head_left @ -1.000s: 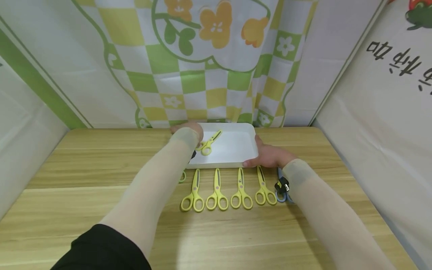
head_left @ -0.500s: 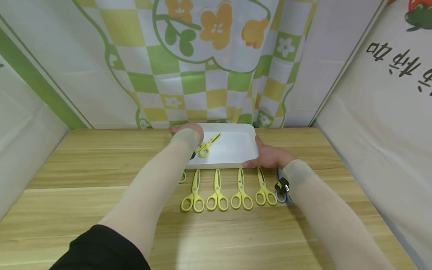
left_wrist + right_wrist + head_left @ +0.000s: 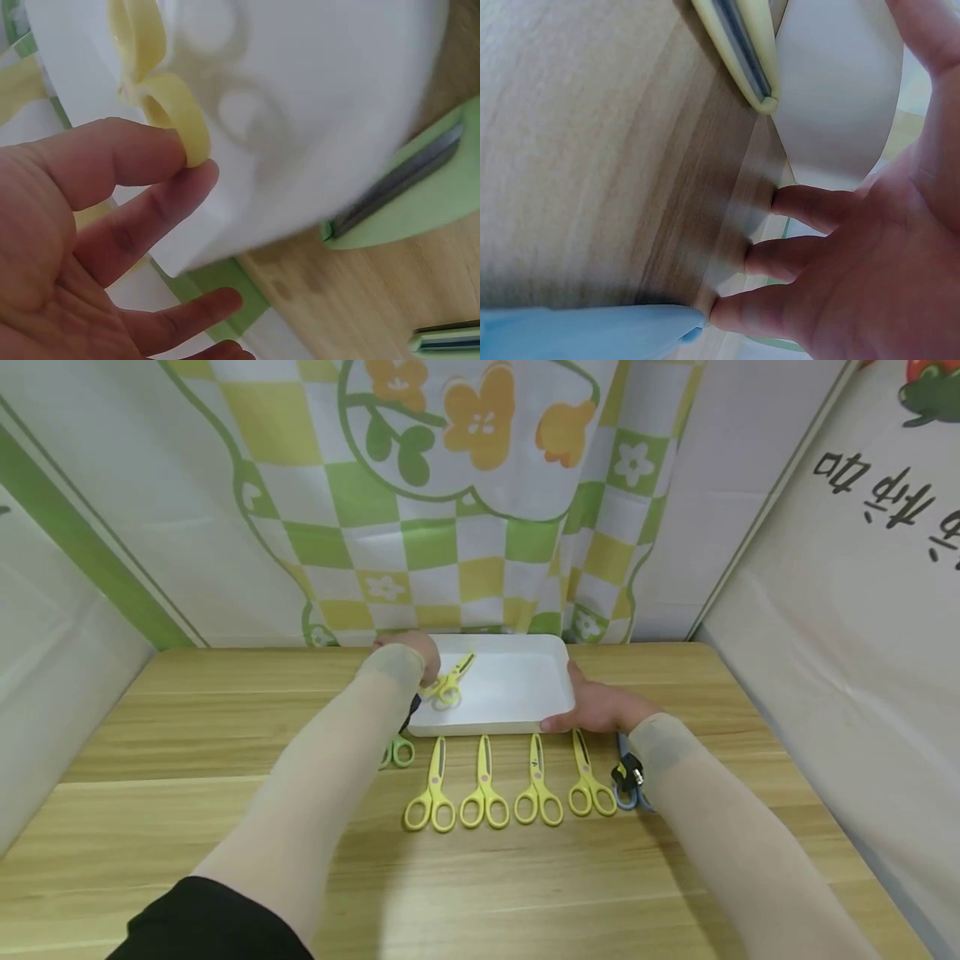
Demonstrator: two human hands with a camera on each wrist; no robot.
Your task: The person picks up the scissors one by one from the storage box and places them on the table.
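In the head view, my left hand (image 3: 411, 653) is over the left end of a white tray (image 3: 495, 727). It pinches a yellow pair of scissors (image 3: 463, 667) by one handle loop (image 3: 191, 131) between thumb and index finger, the other fingers spread. The scissors cast a shadow on the tray floor. At the tray's right end my right hand (image 3: 600, 706) rests with its thumb against the near corner. Its other fingers (image 3: 757, 307) are extended, several tips touching the wooden table in the right wrist view.
In front of the tray lies a row of several yellow scissors (image 3: 483, 772). Green scissors (image 3: 420, 191) lie at its left, partly behind my left arm. Blue scissors (image 3: 622, 745) lie at its right, under my right wrist. A checked curtain (image 3: 480, 543) hangs behind the table.
My left hand has shifted left and the pinched scissors have moved left with it. More of the green scissors shows. My right hand and the tray have stayed about where they were.
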